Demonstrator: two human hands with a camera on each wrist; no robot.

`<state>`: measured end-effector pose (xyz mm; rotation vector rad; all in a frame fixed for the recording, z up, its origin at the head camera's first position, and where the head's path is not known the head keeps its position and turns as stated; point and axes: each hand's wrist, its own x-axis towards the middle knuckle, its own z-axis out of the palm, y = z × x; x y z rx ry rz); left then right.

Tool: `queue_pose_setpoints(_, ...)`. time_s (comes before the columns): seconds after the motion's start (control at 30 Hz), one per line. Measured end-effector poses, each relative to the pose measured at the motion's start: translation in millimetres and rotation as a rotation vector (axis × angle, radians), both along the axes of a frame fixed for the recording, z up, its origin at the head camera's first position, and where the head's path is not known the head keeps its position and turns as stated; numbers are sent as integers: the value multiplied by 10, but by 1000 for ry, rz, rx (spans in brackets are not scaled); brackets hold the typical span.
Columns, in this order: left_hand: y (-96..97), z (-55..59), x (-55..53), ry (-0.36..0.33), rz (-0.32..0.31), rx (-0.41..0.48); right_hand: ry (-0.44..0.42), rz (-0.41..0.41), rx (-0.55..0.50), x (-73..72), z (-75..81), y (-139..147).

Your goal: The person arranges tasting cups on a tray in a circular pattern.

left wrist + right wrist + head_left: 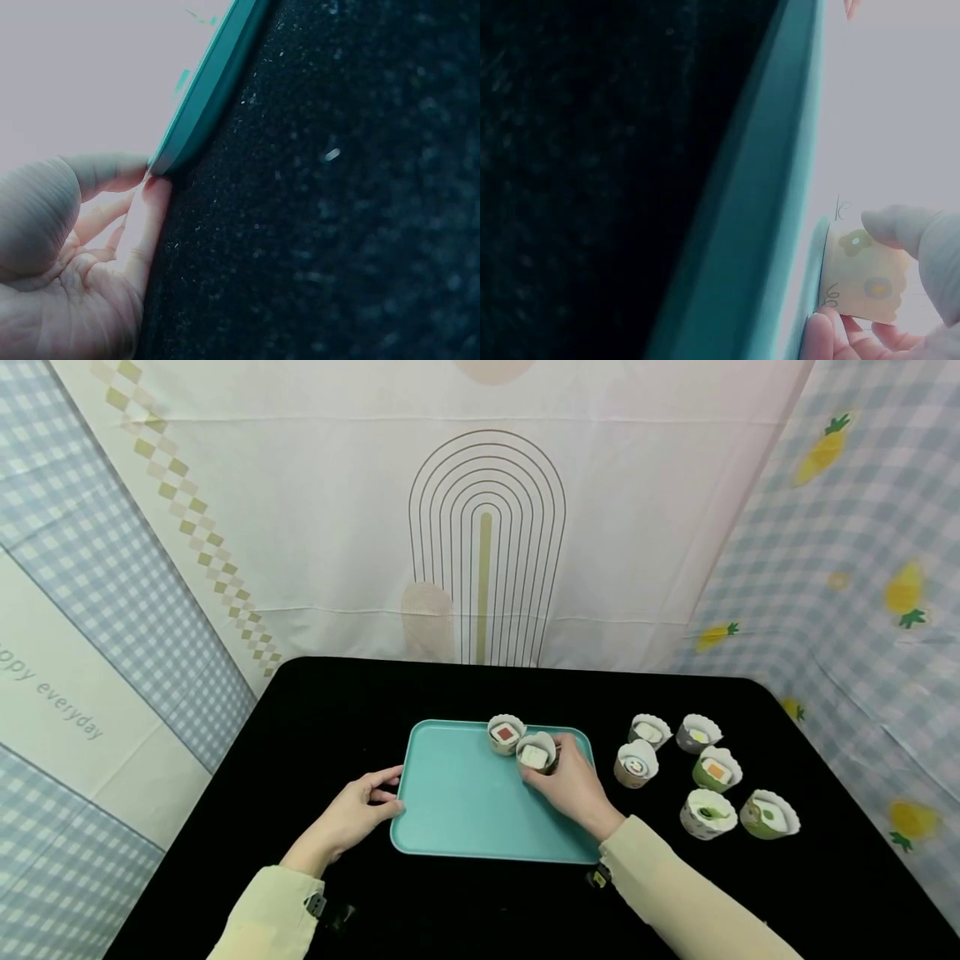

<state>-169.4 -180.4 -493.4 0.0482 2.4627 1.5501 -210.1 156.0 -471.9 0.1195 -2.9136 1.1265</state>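
The right hand [567,787] pinches a paper cup [862,271]; keep it level. The left hand [348,814], fingers spread, should steady the tray [465,806].

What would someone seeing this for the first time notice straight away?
Probably the turquoise tray, bright against the black tabletop, with the left hand touching its left edge. Near its far right corner, the right hand holds a paper cup, beside a cup with a red square inside. Six more cups cluster on the tabletop, right of the tray.
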Motion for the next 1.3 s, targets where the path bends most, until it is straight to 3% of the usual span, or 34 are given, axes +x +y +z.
queue_pose_setpoints(0.9, -4, 11, 20, -10, -10, 8, -19, -4, -10, -22, -19, 1)
queue_pose_setpoints(1.3, -9, 3, -10, -19, -13, 4, -46, -4, -18, 134, 172, 212)
